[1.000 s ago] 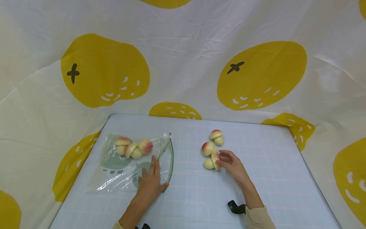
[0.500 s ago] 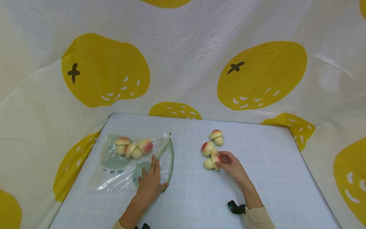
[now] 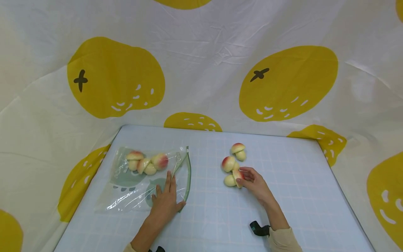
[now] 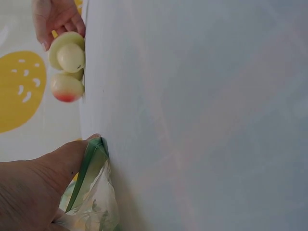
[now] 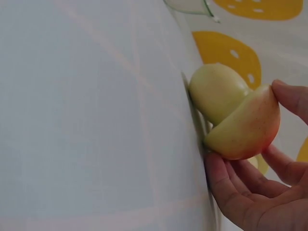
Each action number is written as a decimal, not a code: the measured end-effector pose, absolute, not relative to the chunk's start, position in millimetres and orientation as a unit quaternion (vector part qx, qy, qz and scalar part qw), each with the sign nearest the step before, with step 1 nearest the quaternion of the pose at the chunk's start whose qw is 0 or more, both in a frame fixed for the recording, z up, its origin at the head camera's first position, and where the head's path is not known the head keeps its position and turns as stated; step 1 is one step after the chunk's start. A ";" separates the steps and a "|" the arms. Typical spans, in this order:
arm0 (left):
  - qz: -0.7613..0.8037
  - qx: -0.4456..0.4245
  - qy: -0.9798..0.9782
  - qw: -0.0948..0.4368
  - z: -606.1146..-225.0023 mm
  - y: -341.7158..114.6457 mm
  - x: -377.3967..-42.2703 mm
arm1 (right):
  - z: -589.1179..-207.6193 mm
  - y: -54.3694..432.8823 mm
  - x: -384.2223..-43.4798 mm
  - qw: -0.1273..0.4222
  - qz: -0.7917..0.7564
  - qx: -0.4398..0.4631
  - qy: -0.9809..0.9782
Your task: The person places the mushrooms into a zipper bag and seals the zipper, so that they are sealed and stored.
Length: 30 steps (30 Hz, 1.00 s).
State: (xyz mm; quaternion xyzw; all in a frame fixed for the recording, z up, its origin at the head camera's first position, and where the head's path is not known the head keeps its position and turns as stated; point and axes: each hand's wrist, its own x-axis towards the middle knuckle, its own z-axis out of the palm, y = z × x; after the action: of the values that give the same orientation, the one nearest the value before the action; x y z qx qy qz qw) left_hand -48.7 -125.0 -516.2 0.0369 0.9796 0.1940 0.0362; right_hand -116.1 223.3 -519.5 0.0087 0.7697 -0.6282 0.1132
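My left hand point(image 3: 165, 202) lies with spread fingers on a clear zip bag point(image 3: 126, 201) with a green print. In the left wrist view its thumb point(image 4: 67, 161) touches the bag's green zip edge point(image 4: 85, 171). Inside the bag are three toy mushrooms point(image 3: 149, 169) with red-tinged caps. My right hand point(image 3: 259, 187) holds the cap of a toy mushroom point(image 3: 231, 180) lying on its side on the table. The right wrist view shows fingertips on opposite sides of this mushroom's cap point(image 5: 252, 127). A second mushroom point(image 3: 228, 163) lies just behind it, and a third point(image 3: 238, 148) farther back.
The table point(image 3: 207, 224) has a pale blue checked cover. White cloth point(image 3: 201, 70) with yellow fruit prints hangs behind and beside it. A black wrist camera point(image 3: 260, 228) sits by the right forearm, and part of another point(image 3: 160, 249) shows by the left.
My right hand has shifted very slightly left and closed in on the front mushroom's cap. The left hand and the bag have stayed still.
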 end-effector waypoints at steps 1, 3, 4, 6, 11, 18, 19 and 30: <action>0.193 0.037 0.980 0.036 -516.2 -125.1 -48.6 | -519.6 223.1 -116.3 0.113 -0.630 0.010 0.768; 0.193 0.037 0.980 0.036 -516.5 -125.1 -49.0 | -519.6 222.9 -116.6 0.111 -0.631 0.011 0.768; 0.193 0.037 0.980 0.036 -516.5 -125.0 -49.2 | -519.6 222.7 -116.7 0.111 -0.632 0.012 0.767; 0.193 0.037 0.980 0.035 -516.2 -125.0 -49.2 | -519.5 222.3 -116.7 0.109 -0.632 0.014 0.767; 0.194 0.038 0.980 0.035 -515.8 -125.0 -48.9 | -519.6 221.9 -116.1 0.109 -0.631 0.020 0.767; 0.196 0.038 0.979 0.039 -515.3 -124.8 -48.2 | -518.3 222.0 -113.9 0.108 -0.638 0.031 0.762; 0.196 0.038 0.979 0.039 -515.3 -124.8 -48.2 | -518.0 221.9 -113.4 0.108 -0.640 0.031 0.760; 0.201 0.032 0.978 0.041 -514.5 -123.9 -48.6 | -512.1 213.7 -107.6 0.085 -0.666 0.014 0.741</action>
State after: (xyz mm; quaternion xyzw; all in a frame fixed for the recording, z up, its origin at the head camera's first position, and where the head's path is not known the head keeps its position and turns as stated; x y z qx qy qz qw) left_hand -48.6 -123.9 -514.5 0.0317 0.9782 0.2009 0.0414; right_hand -107.6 213.7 -512.1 0.0141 0.7408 -0.6662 0.0847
